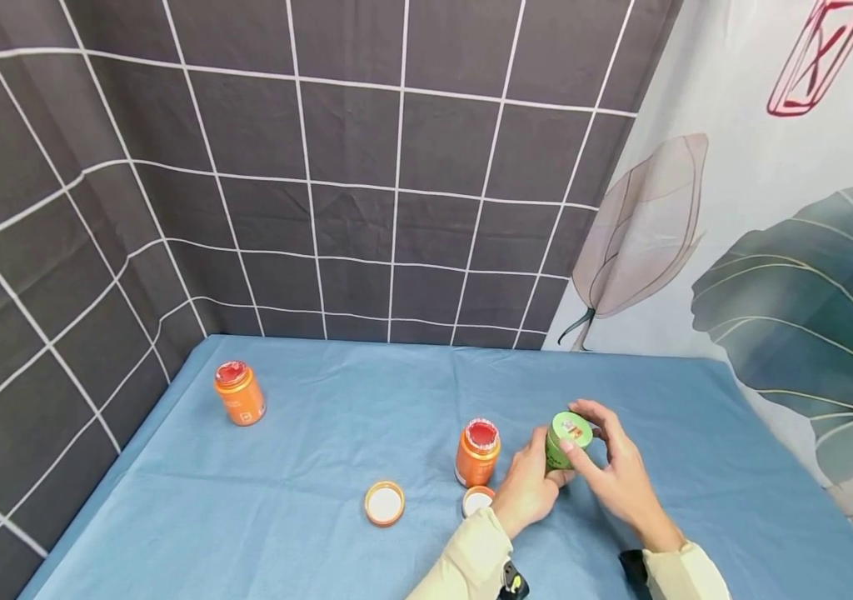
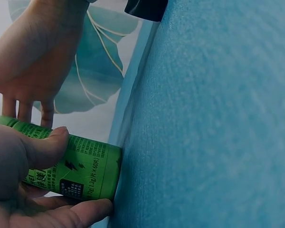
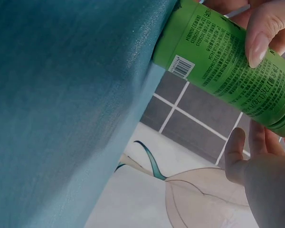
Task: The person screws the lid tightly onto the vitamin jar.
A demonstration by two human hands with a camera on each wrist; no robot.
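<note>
A green bottle with printed labels stands upright at the right of the table, its base at the cloth. My left hand grips its body, the thumb lying along the printed side in the left wrist view. Around the green lid on top, my right hand has its thumb and fingers. In the right wrist view, the right fingers are beside the lid end of the bottle, and the left thumb presses its side.
Left of my hands stands an orange jar with a red top. A white-lined cap sits just before it, partly behind my left hand. Another cap lies farther left. A second orange jar stands at the far left of the blue cloth.
</note>
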